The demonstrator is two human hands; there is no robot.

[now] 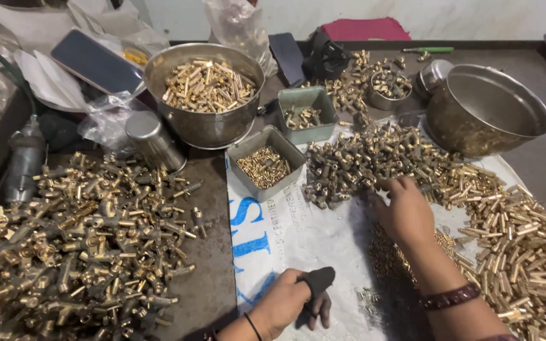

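Bare white sheet (311, 243) is lying open between the hands; brass heaps (83, 246) and steel bowls (205, 95) are crowding every other side.

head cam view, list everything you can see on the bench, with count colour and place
brass valve fittings: big heap, gold, left on the dark bench
small dark-brass fittings: heap, middle, on the white sack
brass tubes: heap, gold, right
white sack: one, blue print, under the middle heaps
steel bowl: one, full of brass tubes, rear centre
empty steel pot: one, rear right
grey trays: two, small brass parts inside, centre
small steel cup: one, holds fittings, rear
steel tumbler: one, lying left of the bowl
phone: one, dark, rear left on plastic bags
green pen-like tool: one, rear edge
left hand: holding a dark cloth
right hand: fingers in the dark-brass heap
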